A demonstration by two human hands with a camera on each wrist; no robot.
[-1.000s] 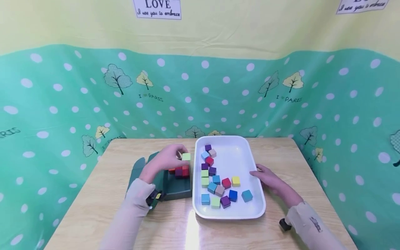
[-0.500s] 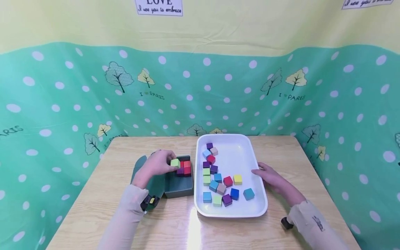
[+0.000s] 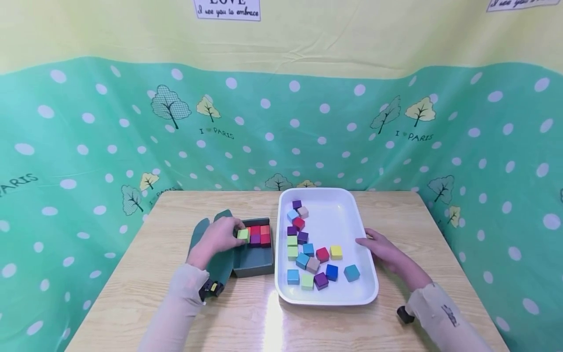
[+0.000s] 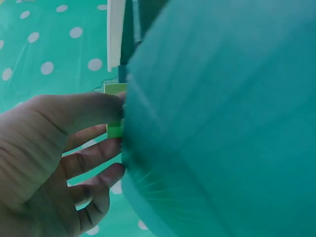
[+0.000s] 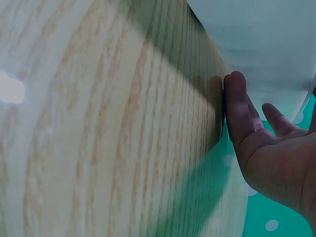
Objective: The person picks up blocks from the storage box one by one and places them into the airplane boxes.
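While left hand [image 3: 218, 235] pinches it, cube [image 3: 243, 235] shows flat light-green faces.

Pinched by the left fingers [image 4: 94, 157]: a light green cube [image 3: 243, 236], just beside a purple cube [image 3: 255, 240]; unclear whether set down. Open on the desk [image 3: 237, 318]: a dark green box [image 3: 254, 271], lid [image 3: 221, 268] folded left, red, orange and purple cubes [image 3: 255, 230] packed in its far half. Just rightward, touched by the right fingers [image 5: 238, 108]: a white tray [image 3: 332, 220], multicoloured cubes [image 3: 322, 254] scattered along its left and near sides.
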